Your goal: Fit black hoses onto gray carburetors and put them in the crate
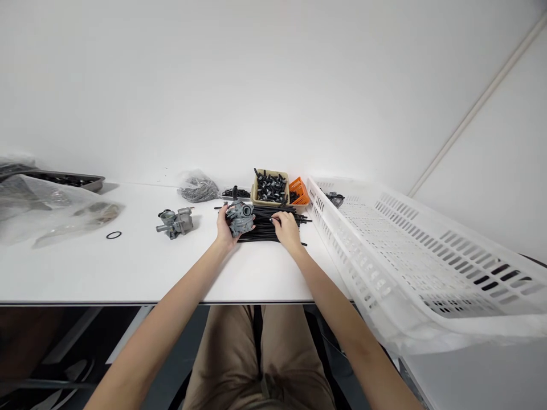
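My left hand is wrapped round a grey metal carburetor, holding it just above the white table. My right hand rests on a bundle of thin black tubes lying on the table, its fingertips pinching one tube near the carburetor. A second grey carburetor lies on the table to the left, apart from both hands.
Behind the tubes stand a tan box of black parts, a small orange basket and a clear bag of small parts. A large white slotted crate fills the right. A black O-ring, plastic bags and a dark tray lie left.
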A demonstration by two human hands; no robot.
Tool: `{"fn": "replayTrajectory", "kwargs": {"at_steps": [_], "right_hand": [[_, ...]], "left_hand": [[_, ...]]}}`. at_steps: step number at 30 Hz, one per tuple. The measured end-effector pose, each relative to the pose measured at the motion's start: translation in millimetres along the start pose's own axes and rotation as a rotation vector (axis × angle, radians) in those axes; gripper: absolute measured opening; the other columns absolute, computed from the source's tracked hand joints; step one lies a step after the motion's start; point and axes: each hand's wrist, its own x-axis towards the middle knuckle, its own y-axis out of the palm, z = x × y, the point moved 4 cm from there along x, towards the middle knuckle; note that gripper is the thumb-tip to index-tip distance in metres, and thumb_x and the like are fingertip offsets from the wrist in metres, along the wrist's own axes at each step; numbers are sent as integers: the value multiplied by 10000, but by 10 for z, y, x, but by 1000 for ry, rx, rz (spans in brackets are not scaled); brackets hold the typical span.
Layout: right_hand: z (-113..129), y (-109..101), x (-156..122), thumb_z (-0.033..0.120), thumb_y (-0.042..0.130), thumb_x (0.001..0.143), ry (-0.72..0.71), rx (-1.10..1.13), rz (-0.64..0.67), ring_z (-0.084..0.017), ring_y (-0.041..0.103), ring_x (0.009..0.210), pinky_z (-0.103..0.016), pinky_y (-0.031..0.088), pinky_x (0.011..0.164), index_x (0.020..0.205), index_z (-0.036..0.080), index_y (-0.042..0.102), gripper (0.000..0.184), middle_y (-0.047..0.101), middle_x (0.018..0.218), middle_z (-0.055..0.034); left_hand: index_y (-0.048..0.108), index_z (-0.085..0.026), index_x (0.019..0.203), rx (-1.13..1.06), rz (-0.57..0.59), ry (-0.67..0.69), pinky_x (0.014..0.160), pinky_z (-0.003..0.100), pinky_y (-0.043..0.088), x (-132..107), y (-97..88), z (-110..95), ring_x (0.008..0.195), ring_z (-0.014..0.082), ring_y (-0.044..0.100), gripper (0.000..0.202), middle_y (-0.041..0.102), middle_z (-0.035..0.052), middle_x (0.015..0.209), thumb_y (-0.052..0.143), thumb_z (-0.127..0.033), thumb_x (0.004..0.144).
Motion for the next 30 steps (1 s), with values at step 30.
{"fn": "replayTrajectory", "kwargs": {"at_steps": [30], "right_hand": [[-60, -168, 81, 402, 599, 819, 475, 1343, -305, -82, 525, 551, -210, 429, 526, 714, 197, 578, 232, 569, 608, 28]], "left_hand": [[631, -127, 897, -65, -26, 60, 602, 372, 588, 4, -14, -51, 721, 256, 704, 406, 701, 88, 763, 488, -491, 785]]}}
